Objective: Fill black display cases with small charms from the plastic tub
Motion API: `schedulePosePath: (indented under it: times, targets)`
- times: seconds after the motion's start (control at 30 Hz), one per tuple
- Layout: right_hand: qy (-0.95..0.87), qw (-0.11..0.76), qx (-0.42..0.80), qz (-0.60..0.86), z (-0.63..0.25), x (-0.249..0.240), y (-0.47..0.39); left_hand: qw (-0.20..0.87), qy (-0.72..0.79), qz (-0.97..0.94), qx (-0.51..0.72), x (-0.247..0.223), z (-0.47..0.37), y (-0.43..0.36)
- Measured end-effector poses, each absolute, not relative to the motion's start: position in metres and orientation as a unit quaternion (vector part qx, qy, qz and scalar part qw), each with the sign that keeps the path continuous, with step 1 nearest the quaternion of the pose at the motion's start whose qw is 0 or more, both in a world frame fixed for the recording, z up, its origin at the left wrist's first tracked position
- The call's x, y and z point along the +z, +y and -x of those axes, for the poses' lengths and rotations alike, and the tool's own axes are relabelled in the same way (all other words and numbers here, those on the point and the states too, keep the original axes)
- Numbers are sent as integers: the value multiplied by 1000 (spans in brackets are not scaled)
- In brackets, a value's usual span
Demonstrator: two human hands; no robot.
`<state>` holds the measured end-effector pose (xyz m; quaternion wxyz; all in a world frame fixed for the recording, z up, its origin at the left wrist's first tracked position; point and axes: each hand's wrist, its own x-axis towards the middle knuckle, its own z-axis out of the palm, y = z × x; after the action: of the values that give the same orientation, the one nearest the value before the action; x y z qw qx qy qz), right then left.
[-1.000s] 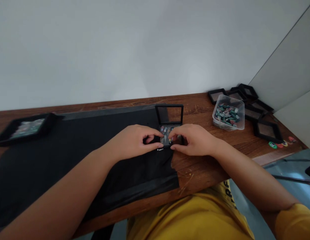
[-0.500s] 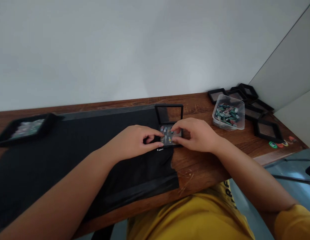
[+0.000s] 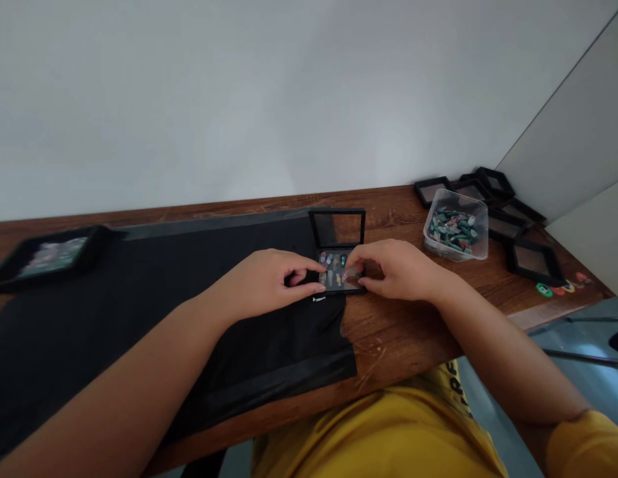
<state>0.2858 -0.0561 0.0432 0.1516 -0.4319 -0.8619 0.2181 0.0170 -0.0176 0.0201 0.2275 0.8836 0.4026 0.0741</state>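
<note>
A small black hinged case [image 3: 337, 250] stands open at the right edge of a black cloth, its framed lid raised at the back. Several small coloured pieces [image 3: 330, 261] lie in its base. My left hand [image 3: 276, 282] is at the case's left side, thumb and forefinger on its edge, gripping it. My right hand [image 3: 395, 270] is over the right part of the base, thumb and forefinger bent close to the pieces. Whether a piece is between those fingertips is too small to tell.
A clear plastic tub [image 3: 457, 224] of green and reddish pieces stands at the right, beside several black frames [image 3: 535, 261]. Small coloured stickers [image 3: 544, 289] lie near the right edge. A black tray [image 3: 54, 257] is at the far left.
My right hand has shifted slightly to the right over the case, uncovering a dark green piece. My left hand stays at the left edge.
</note>
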Motion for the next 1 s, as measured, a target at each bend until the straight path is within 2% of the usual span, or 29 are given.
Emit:
schedulePosePath:
  times: [0.43, 0.87, 1.0]
  targets:
    - [-855, 174, 200, 447, -284, 37, -52, 228, 400, -885, 66, 22, -16, -16]
    - [-776, 400, 130, 470, -284, 26, -45, 220, 395, -888, 78, 20, -17, -18]
    - [-756, 425, 94, 488, -279, 25, -46, 226, 399, -885, 81, 22, -18, -18]
